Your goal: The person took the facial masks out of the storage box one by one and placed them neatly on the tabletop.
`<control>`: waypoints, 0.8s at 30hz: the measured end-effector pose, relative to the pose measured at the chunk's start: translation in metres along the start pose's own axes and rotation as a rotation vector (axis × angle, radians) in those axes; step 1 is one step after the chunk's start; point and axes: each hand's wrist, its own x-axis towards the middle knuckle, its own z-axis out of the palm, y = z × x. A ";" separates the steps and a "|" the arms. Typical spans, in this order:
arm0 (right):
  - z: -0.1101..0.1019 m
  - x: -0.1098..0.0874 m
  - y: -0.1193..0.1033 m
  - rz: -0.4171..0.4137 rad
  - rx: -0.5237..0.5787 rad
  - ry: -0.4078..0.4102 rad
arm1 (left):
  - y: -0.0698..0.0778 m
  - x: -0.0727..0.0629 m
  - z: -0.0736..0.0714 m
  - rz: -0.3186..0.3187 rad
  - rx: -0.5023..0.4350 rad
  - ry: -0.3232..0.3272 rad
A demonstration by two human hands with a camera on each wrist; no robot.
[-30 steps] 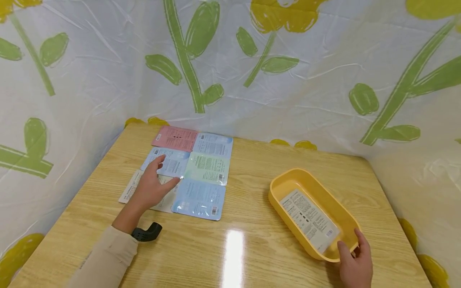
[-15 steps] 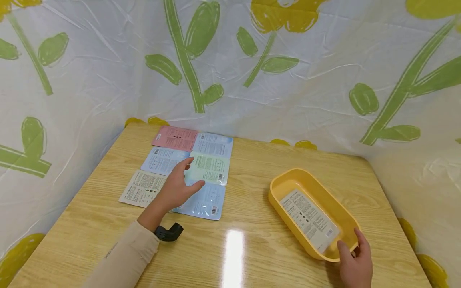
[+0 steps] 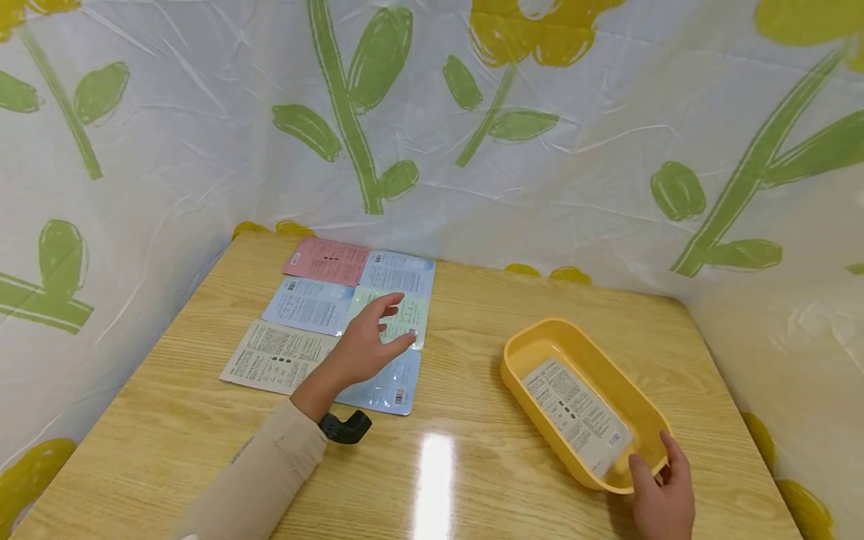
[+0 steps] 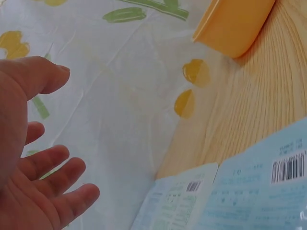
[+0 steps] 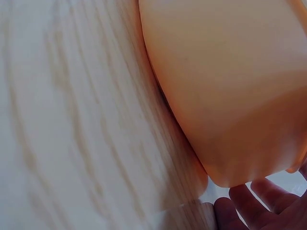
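Note:
My left hand (image 3: 364,351) hovers over the flat printed packets, its thumb and fingers spread with nothing between them. It overlaps the green packet (image 3: 420,319) and the near blue packet (image 3: 390,394) in the head view. Left of it lie a beige packet (image 3: 273,358) and another blue packet (image 3: 307,306). My right hand (image 3: 664,491) grips the near right end of the yellow tray (image 3: 516,382), thumb inside the rim and fingers outside. Inside that tray a beige packet (image 3: 574,412) lies flat. In the right wrist view, fingertips (image 5: 240,194) meet the tray's outer wall.
Farther back on the wooden table (image 3: 472,360) are a pink packet (image 3: 328,261) and a blue packet (image 3: 401,274), side by side. Flower-printed sheeting (image 3: 574,187) rises along the table's back and sides. Light glares on the table's near middle.
My left hand has moved right across the packets, from over the left ones to over the green and near blue ones, uncovering the beige packet. The right hand has stayed at the tray.

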 end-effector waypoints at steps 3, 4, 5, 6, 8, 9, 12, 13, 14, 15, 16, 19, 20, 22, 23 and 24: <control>0.000 0.001 0.000 -0.004 -0.013 0.004 | 0.003 0.004 0.005 0.004 -0.023 -0.014; 0.000 0.001 0.000 -0.009 -0.013 0.003 | 0.004 0.005 0.006 0.006 -0.027 -0.019; 0.000 0.001 0.000 -0.008 -0.016 0.005 | 0.005 0.006 0.008 0.007 -0.028 -0.026; 0.000 0.001 0.001 -0.010 -0.014 0.004 | 0.006 0.008 0.009 0.010 -0.031 -0.032; 0.000 0.001 0.001 -0.010 -0.007 0.003 | 0.008 0.010 0.013 0.013 -0.031 -0.047; 0.000 0.001 0.001 -0.012 -0.003 0.000 | 0.009 0.011 0.014 0.016 -0.027 -0.054; 0.000 0.001 0.000 -0.019 -0.002 -0.004 | 0.014 0.017 0.019 0.034 -0.009 -0.078; 0.000 0.001 0.000 -0.019 0.004 -0.002 | 0.015 0.018 0.020 0.040 0.000 -0.087; -0.001 0.001 0.000 -0.021 0.009 0.001 | 0.017 0.021 0.022 0.048 0.008 -0.097; -0.001 0.001 0.000 -0.021 0.015 0.005 | 0.019 0.023 0.024 0.058 0.018 -0.106; -0.001 0.001 0.000 -0.024 0.023 0.008 | 0.021 0.024 0.026 0.064 0.022 -0.116; -0.001 0.000 0.000 -0.022 0.054 0.015 | 0.026 0.029 0.031 0.079 0.031 -0.147; -0.001 0.000 0.000 -0.020 0.060 0.013 | 0.028 0.030 0.033 0.082 0.030 -0.154; 0.000 0.000 0.000 -0.015 0.075 0.008 | 0.031 0.032 0.036 0.086 0.022 -0.165; 0.000 0.000 0.000 -0.011 0.080 0.007 | 0.032 0.033 0.038 0.089 0.021 -0.169; 0.000 0.000 0.000 -0.008 0.083 0.007 | 0.033 0.034 0.039 0.091 0.014 -0.173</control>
